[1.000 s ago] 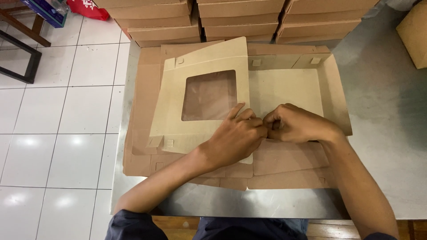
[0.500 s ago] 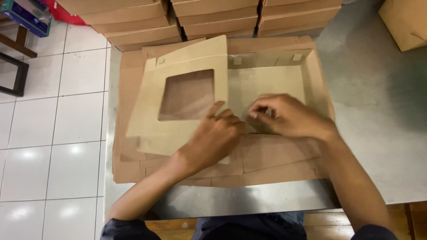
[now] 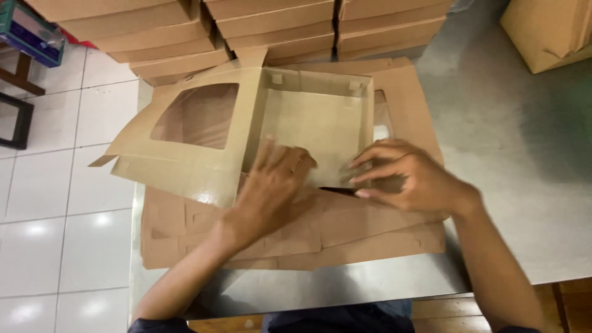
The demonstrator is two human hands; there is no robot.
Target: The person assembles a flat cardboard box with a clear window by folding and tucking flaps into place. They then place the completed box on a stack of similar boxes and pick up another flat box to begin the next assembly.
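A half-folded cardboard box (image 3: 314, 120) is sitting on a stack of flat cardboard sheets (image 3: 345, 237) at the left end of a grey metal table (image 3: 524, 160). Its tray part is standing open with low walls raised at the back and right side, and nothing is lying inside it. Its lid (image 3: 185, 139) is swinging out to the left, tilted up past the table's edge, with a large see-through window (image 3: 197, 114) cut in the middle.

The left hand (image 3: 271, 185) is lying flat and spread wide on the box's near edge, fingers pointing away from the person, pressing rather than gripping. The right hand (image 3: 404, 176) is resting just beside it, fingers curled and pinching the front flap of the box; the flap itself is partly hidden under the fingers.

Behind the box, 3 rows of finished boxes (image 3: 271, 24) are standing stacked along the back of the table, close against the raised rear wall. Another cardboard carton (image 3: 549, 31) is sitting at the far right corner, well apart from the hands. To the left, white floor tiles (image 3: 55, 185) are showing, with a dark stool frame (image 3: 18, 117) and a blue crate (image 3: 31, 34) near the top corner.
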